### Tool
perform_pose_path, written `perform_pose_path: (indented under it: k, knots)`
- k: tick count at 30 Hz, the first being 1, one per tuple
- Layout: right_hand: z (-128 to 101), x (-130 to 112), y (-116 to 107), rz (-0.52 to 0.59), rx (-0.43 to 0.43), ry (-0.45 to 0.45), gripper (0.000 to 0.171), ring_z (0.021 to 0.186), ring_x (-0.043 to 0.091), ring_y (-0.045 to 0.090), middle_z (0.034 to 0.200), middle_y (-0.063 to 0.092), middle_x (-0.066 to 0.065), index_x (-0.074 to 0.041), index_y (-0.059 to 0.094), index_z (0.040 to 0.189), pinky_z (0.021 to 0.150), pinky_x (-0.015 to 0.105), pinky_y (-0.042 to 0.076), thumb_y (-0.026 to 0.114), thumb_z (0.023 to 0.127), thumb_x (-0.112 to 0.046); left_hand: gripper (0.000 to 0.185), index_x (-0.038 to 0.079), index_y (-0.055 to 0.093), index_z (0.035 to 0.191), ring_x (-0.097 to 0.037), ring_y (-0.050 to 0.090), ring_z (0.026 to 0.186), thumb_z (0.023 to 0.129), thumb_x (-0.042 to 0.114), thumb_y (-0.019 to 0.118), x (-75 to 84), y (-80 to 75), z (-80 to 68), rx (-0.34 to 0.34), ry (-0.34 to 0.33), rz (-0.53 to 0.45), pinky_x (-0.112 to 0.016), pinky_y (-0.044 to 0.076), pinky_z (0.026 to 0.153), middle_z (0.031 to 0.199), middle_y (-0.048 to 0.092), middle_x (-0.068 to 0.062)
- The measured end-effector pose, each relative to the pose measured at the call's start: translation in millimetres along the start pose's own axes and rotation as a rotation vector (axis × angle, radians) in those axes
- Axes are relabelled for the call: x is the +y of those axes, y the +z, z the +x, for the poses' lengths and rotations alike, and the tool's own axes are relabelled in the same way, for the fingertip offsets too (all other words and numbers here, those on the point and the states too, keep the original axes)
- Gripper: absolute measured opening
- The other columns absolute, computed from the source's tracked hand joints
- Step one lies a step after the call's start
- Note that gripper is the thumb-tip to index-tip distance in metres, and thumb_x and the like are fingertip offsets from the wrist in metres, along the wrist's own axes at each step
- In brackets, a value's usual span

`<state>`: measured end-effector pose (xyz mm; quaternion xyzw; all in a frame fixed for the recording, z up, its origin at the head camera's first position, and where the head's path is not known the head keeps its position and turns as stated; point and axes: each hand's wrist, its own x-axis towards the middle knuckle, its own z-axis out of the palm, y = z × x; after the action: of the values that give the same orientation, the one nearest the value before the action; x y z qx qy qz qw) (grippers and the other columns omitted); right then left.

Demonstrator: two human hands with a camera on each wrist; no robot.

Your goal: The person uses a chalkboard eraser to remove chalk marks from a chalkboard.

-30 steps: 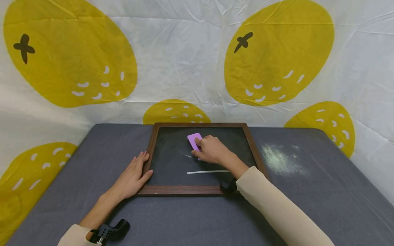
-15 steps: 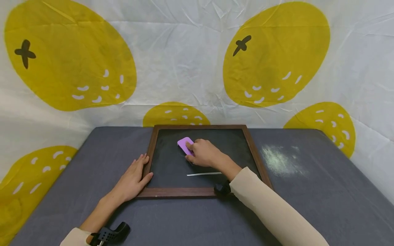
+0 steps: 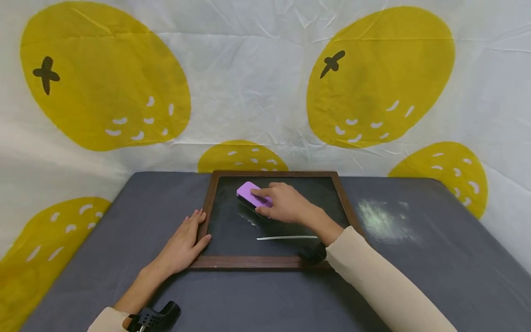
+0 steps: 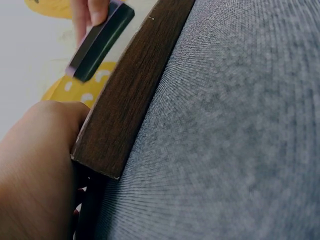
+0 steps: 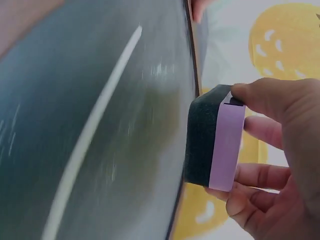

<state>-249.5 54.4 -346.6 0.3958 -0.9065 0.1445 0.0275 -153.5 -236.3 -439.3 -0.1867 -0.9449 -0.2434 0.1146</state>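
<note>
My right hand (image 3: 288, 203) grips a purple chalkboard eraser (image 3: 248, 188) with a dark felt underside. In the right wrist view the thumb and fingers hold the eraser (image 5: 227, 150) by its edges, and the felt faces the board. The left wrist view shows the eraser (image 4: 106, 44) raised above the board's frame. Below it is a wood-framed chalkboard (image 3: 309, 193) with a white chalk line (image 3: 286, 238) and a faint chalk smear (image 3: 248, 220). My left hand (image 3: 184, 244) rests on the frame's left side near the front corner, fingers extended along the outer edge, thumb on top.
A grey cloth (image 3: 265, 299) covers the table. To the right of the board lies a pale patch of chalk dust (image 3: 381, 221). Behind the table hangs a white curtain (image 3: 249, 83) with large yellow fruit prints.
The eraser in my right hand moved left across the board, then tilted so that its dark side shows. The smear it covered half a second ago is visible again. My left hand stayed put.
</note>
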Motion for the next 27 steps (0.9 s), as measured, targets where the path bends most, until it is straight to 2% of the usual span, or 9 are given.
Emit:
perform_pose_path:
  k: [4,8,12,15,20,27]
  knots:
    - [-26,22,-11,-0.035,0.061,0.046,0.052,0.066,0.017,0.045,0.081,0.055,0.004,-0.016,0.059,0.135,0.055,0.028,0.035,0.070,0.087,-0.034,0.063,-0.010,0.029,0.145,-0.041,0.022,0.139,0.100,0.028,0.052,1.3,-0.6,0.9,0.001,0.000,-0.001,-0.053,0.017,0.113,0.147,0.033,-0.027]
    - [-62,46,-14,-0.057,0.120,0.109,0.051,0.064,0.016,0.044,0.079,0.057,0.004,-0.011,0.062,0.131,0.053,0.029,0.035,0.071,0.085,-0.031,0.063,-0.010,0.030,0.144,-0.041,0.023,0.139,0.100,0.028,0.052,2.0,-1.3,0.9,0.001,-0.001,0.000,-0.054,0.018,0.112,0.146,0.034,-0.027]
    - [-95,60,-14,-0.105,0.135,0.179,0.051,0.062,0.015,0.042,0.072,0.053,0.002,-0.005,0.062,0.128,0.052,0.030,0.034,0.072,0.084,-0.029,0.063,-0.010,0.030,0.144,-0.041,0.023,0.139,0.100,0.028,0.052,1.8,-0.4,-0.1,0.002,-0.006,-0.002,-0.054,0.018,0.112,0.146,0.035,-0.027]
    - [-114,62,-12,-0.124,0.124,0.211,0.052,0.061,0.015,0.040,0.068,0.048,0.000,-0.003,0.061,0.129,0.051,0.029,0.033,0.071,0.084,-0.028,0.062,-0.010,0.031,0.143,-0.041,0.024,0.138,0.100,0.028,0.052,0.2,-0.1,-1.4,0.012,-0.001,0.001,-0.053,0.018,0.112,0.145,0.036,-0.027]
    - [-129,57,-9,-0.182,0.127,0.242,0.053,0.056,0.014,0.040,0.069,0.050,0.002,-0.003,0.062,0.128,0.047,0.029,0.034,0.072,0.084,-0.031,0.062,-0.010,0.031,0.143,-0.041,0.023,0.139,0.100,0.028,0.052,0.5,-1.4,-2.6,0.006,-0.011,-0.005,-0.053,0.018,0.113,0.145,0.035,-0.027]
    - [-131,50,-4,-0.225,0.159,0.274,0.051,0.056,0.018,0.050,0.070,0.056,0.006,-0.001,0.065,0.121,0.047,0.035,0.041,0.073,0.082,-0.032,0.064,-0.011,0.028,0.144,-0.039,0.021,0.140,0.100,0.028,0.052,0.4,-1.1,0.9,-0.019,-0.021,-0.012,-0.052,0.015,0.114,0.147,0.033,-0.026]
